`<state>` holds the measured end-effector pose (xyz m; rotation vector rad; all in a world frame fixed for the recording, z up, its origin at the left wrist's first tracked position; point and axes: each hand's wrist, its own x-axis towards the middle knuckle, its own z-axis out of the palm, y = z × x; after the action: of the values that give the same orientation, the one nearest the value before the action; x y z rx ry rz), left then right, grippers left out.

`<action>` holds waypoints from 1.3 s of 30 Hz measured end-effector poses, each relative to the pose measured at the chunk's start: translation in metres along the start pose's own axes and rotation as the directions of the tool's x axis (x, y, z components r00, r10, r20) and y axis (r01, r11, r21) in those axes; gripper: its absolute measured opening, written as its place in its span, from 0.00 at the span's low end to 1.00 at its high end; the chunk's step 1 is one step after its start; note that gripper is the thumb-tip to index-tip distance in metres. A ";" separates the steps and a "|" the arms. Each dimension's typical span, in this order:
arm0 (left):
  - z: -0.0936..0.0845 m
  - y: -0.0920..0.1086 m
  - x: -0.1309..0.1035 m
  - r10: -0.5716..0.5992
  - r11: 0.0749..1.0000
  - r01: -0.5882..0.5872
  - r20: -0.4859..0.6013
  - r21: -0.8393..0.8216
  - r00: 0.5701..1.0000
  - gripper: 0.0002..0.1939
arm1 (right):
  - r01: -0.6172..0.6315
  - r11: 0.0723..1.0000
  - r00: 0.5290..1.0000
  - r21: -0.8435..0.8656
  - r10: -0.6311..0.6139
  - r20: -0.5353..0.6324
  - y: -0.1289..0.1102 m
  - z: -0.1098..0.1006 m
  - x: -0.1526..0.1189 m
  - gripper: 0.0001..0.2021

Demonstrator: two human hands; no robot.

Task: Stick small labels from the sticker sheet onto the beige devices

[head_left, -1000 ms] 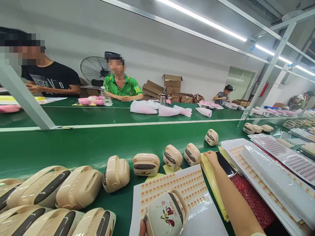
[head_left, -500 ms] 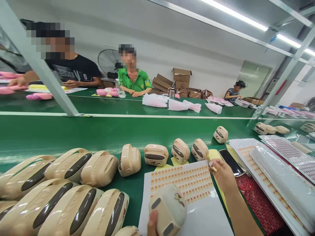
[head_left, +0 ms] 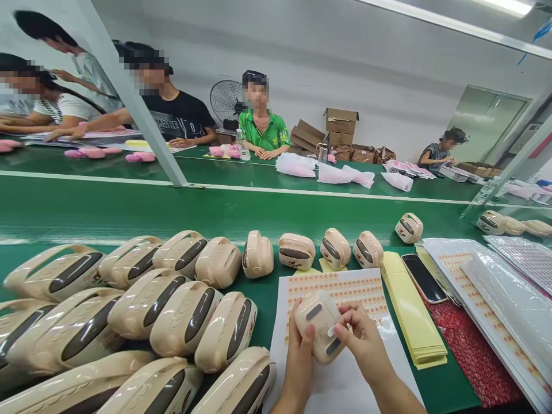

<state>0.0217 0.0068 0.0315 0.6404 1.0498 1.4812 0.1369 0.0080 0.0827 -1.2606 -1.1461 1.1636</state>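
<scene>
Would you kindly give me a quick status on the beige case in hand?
Left hand holding beige case. Right hand pinching small white piece at the case's face. Printed sheet underneath; more cases crowd the left.

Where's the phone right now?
In the head view, the phone lies on the right, beyond the right hand, between the yellow papers and the sticker sheets, its near end by the red wrap.
</scene>
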 end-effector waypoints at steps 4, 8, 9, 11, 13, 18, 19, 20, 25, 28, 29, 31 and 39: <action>-0.002 -0.001 0.000 0.054 0.998 -0.053 -0.009 0.041 0.999 0.34 | -0.004 1.000 1.000 -0.020 0.004 0.025 0.001 0.001 -0.001 0.13; -0.002 0.000 0.001 0.049 0.997 -0.049 0.003 0.052 0.999 0.35 | 0.037 0.997 0.999 -0.072 -0.036 0.018 0.001 0.000 0.000 0.09; -0.002 0.001 0.001 0.047 0.998 -0.047 0.004 0.052 0.999 0.36 | 0.057 0.994 0.998 -0.096 -0.056 0.016 0.001 0.000 -0.001 0.08; -0.002 0.001 0.001 0.049 0.998 -0.049 -0.002 0.050 0.999 0.36 | 0.108 0.980 0.994 -0.168 -0.108 0.010 0.001 0.000 -0.002 0.06; -0.002 0.001 0.001 0.052 0.998 -0.052 -0.006 0.042 0.999 0.35 | 0.169 0.949 0.985 -0.265 -0.175 0.004 0.002 0.002 -0.004 0.05; -0.001 0.001 0.001 0.008 1.000 -0.009 -0.054 -0.014 0.999 0.34 | 0.355 0.839 0.928 -0.412 -0.368 0.049 0.004 0.007 -0.011 0.04; 0.000 0.002 0.001 -0.012 0.999 0.009 -0.074 -0.040 0.997 0.35 | 0.393 0.828 0.915 -0.400 -0.397 0.076 0.004 0.007 -0.013 0.04; 0.001 0.004 0.001 -0.041 0.997 0.034 -0.094 -0.073 0.995 0.35 | 0.425 0.823 0.902 -0.376 -0.419 0.103 0.003 0.006 -0.015 0.03; 0.005 0.020 -0.002 -0.317 0.891 0.279 -0.051 -0.357 0.947 0.28 | 0.396 0.862 0.916 -0.315 -0.397 0.065 0.002 -0.016 -0.018 0.04; -0.006 0.017 -0.005 -0.359 0.790 0.343 0.070 -0.508 0.931 0.20 | 0.222 0.866 0.970 -0.449 -0.241 0.014 0.015 -0.038 -0.016 0.05; -0.012 0.012 -0.005 -0.319 0.767 0.343 0.141 -0.543 0.937 0.19 | 0.165 0.838 0.983 -0.520 -0.184 0.015 0.021 -0.044 -0.016 0.05; -0.026 -0.002 -0.005 -0.199 0.716 0.363 0.324 -0.597 0.925 0.18 | 0.092 0.708 0.994 -0.700 -0.101 0.030 0.033 -0.054 -0.018 0.05; -0.055 -0.030 0.004 0.026 0.606 0.559 0.717 -0.565 0.696 0.19 | 0.225 0.070 0.973 -0.972 0.041 0.228 0.012 -0.052 0.021 0.03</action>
<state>-0.0124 -0.0046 -0.0203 0.2955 -0.1073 1.0879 0.1904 0.0245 0.0708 -2.0448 -2.3801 0.1433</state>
